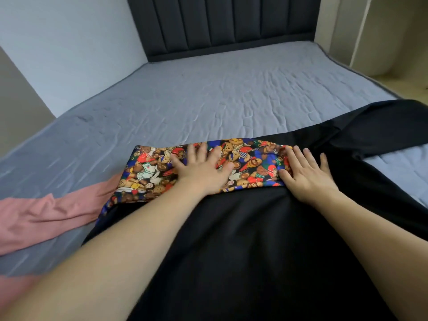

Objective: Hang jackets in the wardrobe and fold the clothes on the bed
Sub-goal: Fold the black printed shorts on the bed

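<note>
Hands flat on printed garment

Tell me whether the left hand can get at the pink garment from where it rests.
Probably yes. The left hand lies flat on the teddy-bear print cloth, and the pink garment lies uncovered just to its left on the bed.

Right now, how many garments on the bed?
3: teddy-bear print cloth mid-bed under both hands, black garment nearest the camera, pink garment at left. More may lie hidden underneath.
</note>
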The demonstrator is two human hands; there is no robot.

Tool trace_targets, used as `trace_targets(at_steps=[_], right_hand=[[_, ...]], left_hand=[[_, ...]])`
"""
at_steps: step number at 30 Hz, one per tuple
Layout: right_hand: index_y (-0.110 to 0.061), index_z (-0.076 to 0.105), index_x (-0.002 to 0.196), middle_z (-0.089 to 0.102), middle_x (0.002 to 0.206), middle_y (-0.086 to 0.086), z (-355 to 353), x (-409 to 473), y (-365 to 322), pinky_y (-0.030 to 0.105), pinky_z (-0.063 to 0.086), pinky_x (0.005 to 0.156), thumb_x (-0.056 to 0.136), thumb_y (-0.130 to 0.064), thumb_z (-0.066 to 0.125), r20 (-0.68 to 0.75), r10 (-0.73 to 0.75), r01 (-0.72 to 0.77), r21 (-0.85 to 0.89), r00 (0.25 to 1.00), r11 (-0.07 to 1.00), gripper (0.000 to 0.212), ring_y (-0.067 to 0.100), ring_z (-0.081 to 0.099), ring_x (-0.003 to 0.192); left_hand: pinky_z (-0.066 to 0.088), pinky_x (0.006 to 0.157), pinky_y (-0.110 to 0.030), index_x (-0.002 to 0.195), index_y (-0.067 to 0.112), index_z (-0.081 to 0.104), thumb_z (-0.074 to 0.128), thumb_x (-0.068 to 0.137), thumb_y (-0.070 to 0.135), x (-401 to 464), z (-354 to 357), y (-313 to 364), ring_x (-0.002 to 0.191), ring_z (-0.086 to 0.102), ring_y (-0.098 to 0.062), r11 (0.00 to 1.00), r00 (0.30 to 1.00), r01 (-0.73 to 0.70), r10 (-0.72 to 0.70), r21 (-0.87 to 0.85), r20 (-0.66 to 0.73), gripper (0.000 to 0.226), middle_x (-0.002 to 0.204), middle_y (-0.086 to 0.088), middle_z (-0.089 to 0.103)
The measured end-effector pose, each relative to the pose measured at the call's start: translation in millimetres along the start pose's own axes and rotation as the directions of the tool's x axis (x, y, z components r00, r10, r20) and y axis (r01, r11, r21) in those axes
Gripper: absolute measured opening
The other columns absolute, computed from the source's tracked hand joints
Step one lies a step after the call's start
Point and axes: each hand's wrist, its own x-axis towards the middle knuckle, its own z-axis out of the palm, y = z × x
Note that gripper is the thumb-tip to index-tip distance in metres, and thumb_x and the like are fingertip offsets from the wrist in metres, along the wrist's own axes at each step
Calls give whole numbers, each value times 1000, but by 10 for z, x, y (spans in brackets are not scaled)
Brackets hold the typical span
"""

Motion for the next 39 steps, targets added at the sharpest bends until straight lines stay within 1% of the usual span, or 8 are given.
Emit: trace_targets(at_steps=[9, 14, 18, 25, 27, 29, 32, 39], right_hand=[[-21, 13, 155, 5, 164, -1, -21, -49, 13, 44, -9, 120, 81, -49, 16, -72, -11, 15, 48, 997, 999, 79, 15, -2, 150], [-23, 10, 155, 0, 164, 0, -18, -20, -4, 46, -10, 120, 91, -46, 19, -29, 3, -2, 32, 1000, 999, 69, 16, -5, 150], [-24, 6, 156, -6, 164, 1, -141, -21, -37, 48, -11, 119, 96, -44, 25, 72, 25, -31, 86, 997, 996, 66, 17, -9, 150], [-25, 22, 152, 1, 163, 2, -903, -380, 734, 46, 5, 119, 93, -40, 41, -87, 177, -137, 346, 980, 928, 64, 24, 2, 149], [-19, 29, 150, 18, 160, 8, -1041, -506, 1264, 45, 26, 113, 92, -31, 45, -29, 407, -279, 684, 913, 674, 61, 29, 26, 141], [-11, 37, 143, 35, 149, 19, -1051, -639, 1817, 48, 41, 104, 95, -26, 44, 235, 585, -311, 950, 777, 32, 51, 33, 47, 121], [0, 26, 149, 38, 147, 26, -888, -842, 2419, 52, 42, 101, 101, -24, 29, 469, 344, -27, 622, 813, -782, 54, 43, 44, 130], [0, 25, 150, 33, 153, 19, -769, -777, 2497, 46, 25, 117, 100, -40, 26, 383, 304, 177, 331, 872, -927, 63, 33, 32, 142]], left_hand=[[-18, 112, -62, 154, 42, -5, 0, 93, 69, 149, 280, 0, 148, -21, -15, 991, 994, -103, 104, -81, 19, 67, 163, 8, -15], [-14, 118, -52, 154, 38, -9, -3, 90, 73, -35, 236, -905, 149, -18, -21, 980, 981, 194, -195, 53, 15, 73, 164, 3, -14], [-9, 113, -67, 154, 38, -9, 6, 92, 72, -130, -150, -799, 149, -17, -29, 911, 896, 376, -404, 171, 183, 72, 164, -1, -13], [-7, 119, -53, 155, 37, -5, 14, 100, 57, -143, -324, 961, 150, -14, -20, 980, 973, -137, 161, -147, 165, 61, 164, 8, -11], [-10, 119, -50, 154, 35, -10, 16, 100, 55, -156, -242, 1434, 150, -15, -17, 960, 968, -189, 217, -205, 123, 63, 164, 8, -11], [-12, 118, -51, 154, 36, -12, 15, 99, 57, -153, -146, 1865, 149, -20, -19, 962, 958, -171, 213, -213, 194, 64, 163, 5, -15], [-9, 120, -51, 154, 40, -8, 22, 98, 58, -84, -195, 2408, 149, -17, -27, 966, 943, -137, 195, -219, 270, 66, 164, 1, -14], [34, 110, -35, 141, 21, 47, 50, 90, 31, 452, -712, 3593, 134, 41, -28, 924, 938, -344, 347, -167, -14, 52, 145, -7, 47]])
